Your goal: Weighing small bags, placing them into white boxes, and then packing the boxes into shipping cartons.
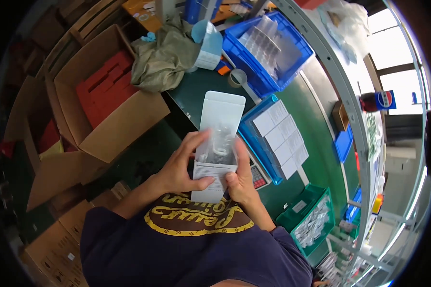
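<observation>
A small white cardboard box point(208, 184) with its lid flap standing up is held between both hands in front of my chest. My left hand point(181, 166) wraps its left side, thumb across the printed front. On the other side my right hand point(242, 178) grips the box, thumb at the front edge. Inside the open top sits a clear plastic piece point(221, 143), partly sticking out; its exact kind is blurred. Just right of the hands, a blue tray point(276, 178) carries several white boxes point(277, 125), with a red-and-grey keypad point(258, 180) beside it.
A cardboard carton point(124, 131) of red boxes point(107, 83) stands at left. Far off are a blue crate point(254, 88) with clear plastic trays, a tape roll point(237, 78) and a crumpled khaki cloth point(165, 55). A green bin point(289, 217) of small clear packets stands at right, near a metal rack point(352, 103).
</observation>
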Motion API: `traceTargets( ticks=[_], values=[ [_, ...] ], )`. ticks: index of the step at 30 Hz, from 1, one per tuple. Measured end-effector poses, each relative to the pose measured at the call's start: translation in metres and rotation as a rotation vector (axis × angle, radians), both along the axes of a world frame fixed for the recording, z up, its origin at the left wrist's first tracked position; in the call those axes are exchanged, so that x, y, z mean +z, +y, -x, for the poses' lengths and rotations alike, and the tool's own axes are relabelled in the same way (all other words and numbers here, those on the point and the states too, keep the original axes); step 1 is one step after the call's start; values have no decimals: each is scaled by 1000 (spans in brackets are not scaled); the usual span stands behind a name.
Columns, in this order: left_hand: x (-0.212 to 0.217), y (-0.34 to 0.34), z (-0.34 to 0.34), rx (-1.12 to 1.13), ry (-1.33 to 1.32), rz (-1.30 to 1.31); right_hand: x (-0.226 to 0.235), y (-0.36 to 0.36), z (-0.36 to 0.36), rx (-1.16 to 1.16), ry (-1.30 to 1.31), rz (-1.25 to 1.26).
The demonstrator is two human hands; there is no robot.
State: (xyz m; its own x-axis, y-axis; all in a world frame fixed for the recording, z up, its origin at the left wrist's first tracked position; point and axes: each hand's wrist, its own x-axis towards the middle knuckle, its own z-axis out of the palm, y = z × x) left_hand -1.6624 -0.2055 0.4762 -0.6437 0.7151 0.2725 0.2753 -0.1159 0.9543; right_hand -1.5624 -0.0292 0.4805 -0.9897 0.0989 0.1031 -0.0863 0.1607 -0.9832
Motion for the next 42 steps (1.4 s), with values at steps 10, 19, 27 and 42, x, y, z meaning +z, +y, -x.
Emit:
traceTargets(
  ticks=[10, 19, 27, 42],
  values=[
    [-1, 54, -10, -375, -350, 100, 11, 27, -22, -347, 181, 150],
    [-22, 102, -45, -375, -216, -144, 39, 84, -60, -270, -72, -30],
    [-28, 152, -65, -383, -124, 31, 18, 117, -100, -226, 10, -142],
    [-44, 343, -24, -224, 145, 367, -57, 221, -43, -1068, 63, 396]
  ],
)
